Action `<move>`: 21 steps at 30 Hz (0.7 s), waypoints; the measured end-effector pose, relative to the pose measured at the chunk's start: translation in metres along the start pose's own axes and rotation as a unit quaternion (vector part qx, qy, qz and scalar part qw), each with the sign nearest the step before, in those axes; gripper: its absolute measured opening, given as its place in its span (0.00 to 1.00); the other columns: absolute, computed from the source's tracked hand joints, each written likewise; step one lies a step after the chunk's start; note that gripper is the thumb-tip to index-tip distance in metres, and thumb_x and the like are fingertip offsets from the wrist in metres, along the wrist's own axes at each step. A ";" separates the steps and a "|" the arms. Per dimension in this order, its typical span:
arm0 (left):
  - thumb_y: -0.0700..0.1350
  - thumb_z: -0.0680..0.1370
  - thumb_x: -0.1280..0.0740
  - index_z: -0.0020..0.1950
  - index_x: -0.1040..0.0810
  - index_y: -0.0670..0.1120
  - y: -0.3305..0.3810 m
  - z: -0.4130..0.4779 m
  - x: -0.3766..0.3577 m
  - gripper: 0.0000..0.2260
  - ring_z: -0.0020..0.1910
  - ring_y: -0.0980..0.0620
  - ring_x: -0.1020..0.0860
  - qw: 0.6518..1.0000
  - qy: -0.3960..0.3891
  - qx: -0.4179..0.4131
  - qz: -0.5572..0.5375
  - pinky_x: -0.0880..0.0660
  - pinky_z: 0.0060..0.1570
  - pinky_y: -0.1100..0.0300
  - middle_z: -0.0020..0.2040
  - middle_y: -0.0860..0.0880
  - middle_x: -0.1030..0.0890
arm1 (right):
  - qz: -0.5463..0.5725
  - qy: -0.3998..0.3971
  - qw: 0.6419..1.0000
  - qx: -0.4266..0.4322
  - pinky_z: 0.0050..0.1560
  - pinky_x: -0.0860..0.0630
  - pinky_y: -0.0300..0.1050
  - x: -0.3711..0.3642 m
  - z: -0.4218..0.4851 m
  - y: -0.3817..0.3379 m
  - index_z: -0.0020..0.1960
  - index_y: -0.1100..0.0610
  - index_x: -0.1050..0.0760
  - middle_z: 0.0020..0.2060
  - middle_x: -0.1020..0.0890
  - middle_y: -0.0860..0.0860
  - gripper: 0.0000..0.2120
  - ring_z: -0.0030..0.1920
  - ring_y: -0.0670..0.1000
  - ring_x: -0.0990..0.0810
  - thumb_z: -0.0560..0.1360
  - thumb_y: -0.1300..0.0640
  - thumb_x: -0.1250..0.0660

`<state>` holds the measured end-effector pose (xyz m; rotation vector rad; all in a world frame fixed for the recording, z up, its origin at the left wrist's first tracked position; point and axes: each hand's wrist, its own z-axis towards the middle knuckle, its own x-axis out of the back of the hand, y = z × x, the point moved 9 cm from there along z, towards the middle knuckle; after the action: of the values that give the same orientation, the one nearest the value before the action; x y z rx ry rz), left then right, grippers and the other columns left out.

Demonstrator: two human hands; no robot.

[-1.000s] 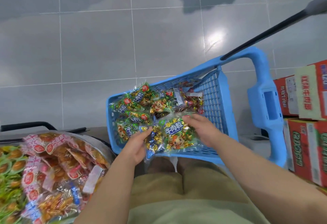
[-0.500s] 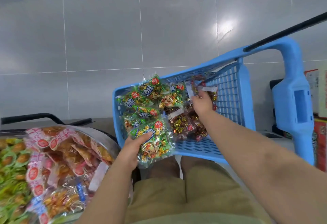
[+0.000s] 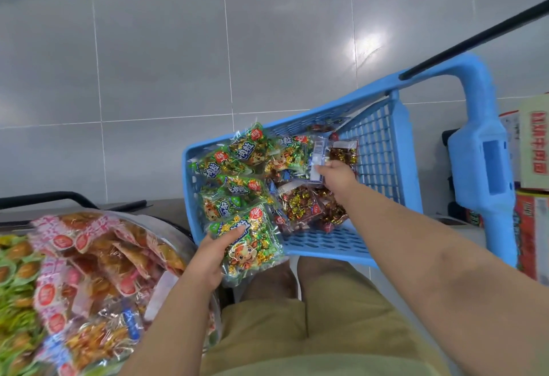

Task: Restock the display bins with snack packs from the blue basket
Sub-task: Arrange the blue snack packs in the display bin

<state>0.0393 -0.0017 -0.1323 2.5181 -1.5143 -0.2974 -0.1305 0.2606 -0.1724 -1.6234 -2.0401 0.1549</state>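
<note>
The blue basket [image 3: 404, 168] stands on the floor in front of my knees, holding several green snack packs [image 3: 237, 165] on its left and red-brown candy packs [image 3: 300, 206] on its right. My left hand [image 3: 214, 252] grips a green snack pack [image 3: 252, 245] at the basket's near left corner. My right hand [image 3: 337, 176] reaches deep into the basket and pinches the white-labelled top of a clear candy pack [image 3: 320, 159]. At lower left a round metal display bin [image 3: 175, 233] is heaped with pink and orange snack packs [image 3: 98, 260].
Green-wrapped snacks [image 3: 12, 295] fill another bin at the far left. Red cartons [image 3: 531, 242] are stacked at the right behind the basket's tall blue handle [image 3: 481, 150] and its black bar. Grey floor tiles lie beyond.
My right hand left the green pack and reached to the basket's far side, now pinching a candy pack. My left hand kept the green pack and drew it toward the near left corner.
</note>
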 end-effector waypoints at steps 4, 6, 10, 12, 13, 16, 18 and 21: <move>0.54 0.55 0.18 0.79 0.49 0.48 0.001 -0.007 -0.006 0.60 0.75 0.44 0.39 1.000 -0.001 -0.001 0.010 0.45 0.74 0.41 0.77 0.45 0.38 | 0.017 0.047 0.998 0.049 0.35 0.36 0.43 0.025 -0.030 0.010 0.38 0.55 0.37 0.33 0.32 0.51 0.13 0.33 0.49 0.34 0.78 0.57 0.38; 0.54 0.55 0.20 0.79 0.52 0.48 0.003 -0.012 -0.008 0.60 0.76 0.43 0.40 1.000 0.003 -0.009 0.008 0.46 0.74 0.42 0.78 0.45 0.40 | 0.031 0.058 0.996 0.068 0.32 0.39 0.43 0.037 -0.046 0.014 0.36 0.53 0.40 0.31 0.36 0.50 0.15 0.30 0.49 0.37 0.78 0.59 0.38; 0.53 0.60 0.20 0.79 0.50 0.48 0.005 -0.027 -0.009 0.56 0.75 0.43 0.40 0.999 0.021 -0.024 -0.008 0.44 0.74 0.43 0.78 0.45 0.40 | 0.047 0.049 0.993 0.098 0.33 0.39 0.43 0.060 -0.077 0.019 0.36 0.53 0.40 0.31 0.36 0.50 0.15 0.31 0.49 0.38 0.77 0.59 0.37; 0.51 0.63 0.21 0.78 0.46 0.46 0.005 -0.036 -0.010 0.51 0.72 0.42 0.34 0.999 0.033 -0.028 -0.021 0.37 0.71 0.43 0.75 0.43 0.34 | 0.070 0.036 0.990 0.120 0.36 0.39 0.44 0.070 -0.088 0.020 0.36 0.53 0.39 0.32 0.36 0.49 0.14 0.32 0.49 0.38 0.77 0.60 0.36; 0.49 0.61 0.21 0.77 0.42 0.44 0.005 -0.043 -0.012 0.49 0.67 0.42 0.27 0.998 0.038 -0.033 -0.036 0.30 0.65 0.43 0.70 0.42 0.28 | 0.080 0.029 0.988 0.131 0.36 0.39 0.44 0.075 -0.094 0.019 0.37 0.52 0.38 0.32 0.35 0.49 0.14 0.33 0.49 0.38 0.76 0.60 0.35; 0.48 0.58 0.21 0.71 0.31 0.44 -0.001 -0.062 -0.018 0.43 0.55 0.40 0.19 0.994 0.044 -0.048 -0.082 0.22 0.54 0.43 0.58 0.40 0.18 | 0.081 -0.020 0.980 0.179 0.34 0.41 0.44 0.079 -0.112 0.007 0.36 0.51 0.36 0.30 0.35 0.46 0.14 0.31 0.48 0.39 0.76 0.59 0.34; 0.49 0.59 0.20 0.71 0.30 0.45 -0.008 -0.078 -0.024 0.42 0.58 0.40 0.20 0.991 0.047 -0.061 -0.107 0.25 0.59 0.41 0.60 0.41 0.19 | 0.032 -0.076 0.974 0.211 0.34 0.41 0.43 0.072 -0.127 -0.006 0.34 0.49 0.34 0.27 0.35 0.43 0.14 0.31 0.47 0.38 0.76 0.57 0.34; 0.50 0.57 0.19 0.67 0.26 0.44 -0.020 -0.107 -0.033 0.40 0.57 0.40 0.19 0.981 0.057 -0.092 -0.163 0.24 0.59 0.40 0.58 0.42 0.18 | -0.041 -0.171 0.954 0.244 0.35 0.38 0.41 0.056 -0.150 -0.019 0.37 0.47 0.32 0.32 0.30 0.43 0.11 0.33 0.46 0.34 0.75 0.57 0.33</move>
<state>0.0696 0.0433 -0.0322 2.5753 -0.9805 -0.3173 -0.0857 0.2731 -0.0182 -1.2602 -2.0861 0.8914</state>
